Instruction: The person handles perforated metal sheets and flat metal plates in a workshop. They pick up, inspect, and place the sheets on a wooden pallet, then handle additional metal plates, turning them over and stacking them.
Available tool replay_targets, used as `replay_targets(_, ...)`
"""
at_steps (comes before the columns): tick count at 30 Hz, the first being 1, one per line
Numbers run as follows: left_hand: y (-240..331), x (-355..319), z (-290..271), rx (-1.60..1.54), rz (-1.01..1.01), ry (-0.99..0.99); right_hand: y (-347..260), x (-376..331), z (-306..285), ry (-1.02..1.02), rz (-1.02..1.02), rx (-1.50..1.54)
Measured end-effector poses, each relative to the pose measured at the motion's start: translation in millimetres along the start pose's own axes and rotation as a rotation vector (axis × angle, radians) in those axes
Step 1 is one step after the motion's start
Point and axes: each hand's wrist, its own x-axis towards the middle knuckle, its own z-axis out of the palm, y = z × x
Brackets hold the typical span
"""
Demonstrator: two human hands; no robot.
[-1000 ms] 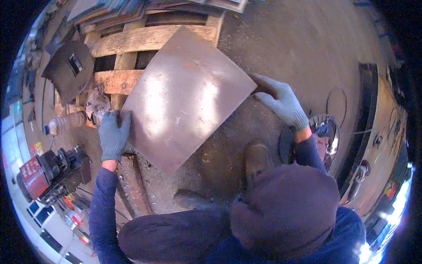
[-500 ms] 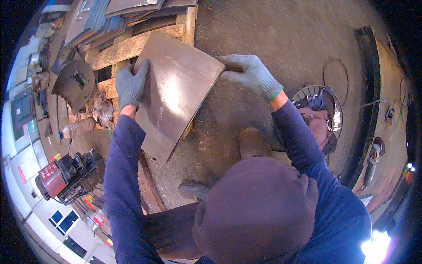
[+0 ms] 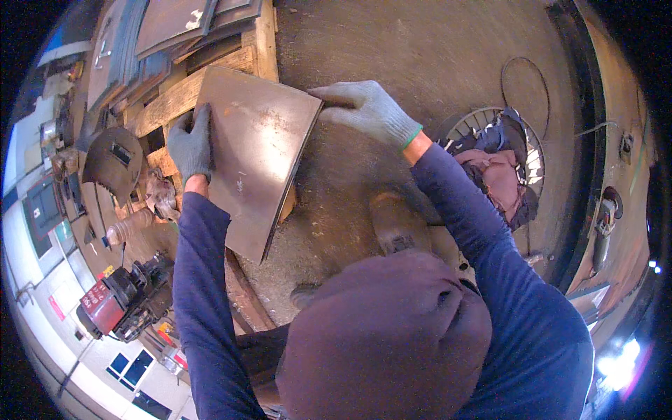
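Between my two hands is a flat metal plate [image 3: 262, 147], dull brown-grey with a bright patch of reflected light and small pale marks on it. My left hand [image 3: 191, 143], in a grey knit glove, is closed round its left edge, thumb on the top face. At the upper right corner my right hand [image 3: 367, 110], gloved in grey with a green cuff, pinches the plate between thumb and fingers. Behind and partly under the plate lies a wooden pallet [image 3: 168, 108], so whether the plate rests on it I cannot tell.
Several stacked metal plates [image 3: 168, 28] lie on the pallet's far end. Left stand a dark welding mask [image 3: 112, 164], a rag [image 3: 161, 196], a plastic bottle [image 3: 129, 227] and a red-black machine [image 3: 115, 301]. To the right are a round basket of cloths [image 3: 497, 175] and a grinder [image 3: 606, 227] on a bench.
The plate and both hands have shifted left in the picture, and the plate is turned slightly more upright. Both hands keep hold of it. The surroundings have shifted too.
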Motion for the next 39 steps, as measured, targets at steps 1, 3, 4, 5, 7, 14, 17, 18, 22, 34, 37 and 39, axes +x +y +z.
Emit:
replay_targets(1,4,-4,2,-0.008,0.023,0.016,2,-2,1,0.007,0.032,0.041)
replay_targets(3,14,-3,7,-0.034,-0.012,-0.007,6,-7,1,0.024,0.058,0.069)
replay_targets(4,14,-2,4,-0.039,-0.034,-0.01,2,-6,1,0.029,0.045,0.062)
replay_targets(5,9,1,4,-0.013,-0.028,-0.01,-1,-6,1,0.033,0.032,0.055)
replay_targets(7,5,5,3,0.024,-0.037,-0.009,-3,-4,0,0.019,-0.018,0.034)
replay_targets(14,3,14,3,0.003,-0.047,-0.053,8,-3,5,0.063,-0.1,-0.009)
replay_targets(17,2,14,1,-0.007,-0.055,-0.054,9,-4,10,0.109,-0.145,0.014)
replay_targets(18,2,15,0,0.006,-0.06,-0.054,10,-5,9,0.1,-0.15,-0.008)
replay_targets(22,9,13,2,0.011,-0.086,-0.075,13,-5,5,0.07,-0.143,-0.002)
replay_targets(34,2,31,11,0.056,-0.024,-0.074,4,-1,2,0.057,-0.145,-0.017)
replay_targets(37,2,32,11,0.08,0.013,-0.062,9,-2,3,0.076,-0.173,-0.054)
replay_targets(39,3,31,11,0.085,0.017,-0.069,10,-3,3,0.082,-0.182,-0.079)
